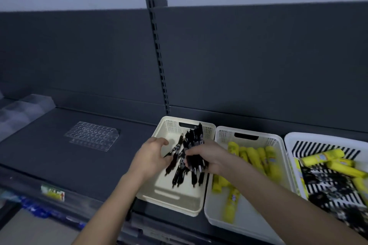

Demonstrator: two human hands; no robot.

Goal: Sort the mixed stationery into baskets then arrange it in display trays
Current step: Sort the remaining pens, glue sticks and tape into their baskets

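Note:
A cream basket [175,199] sits on the dark shelf and holds black pens. My right hand [207,157] grips a bundle of black pens [192,141] above that basket, their ends fanning out above and below my fingers. My left hand [153,155] is beside it, fingers curled around a few more black pens [174,157]. To the right, a white basket [217,219] holds several yellow glue sticks [256,159]. A third white basket [290,141] at the far right holds a mix of yellow sticks and black items.
A clear acrylic display tray [92,135] with round holes lies flat on the shelf [59,155] to the left. Clear plastic dividers [20,111] stand at the far left. A slotted upright [159,55] runs up the dark back panel. A price label [52,192] marks the shelf's front edge.

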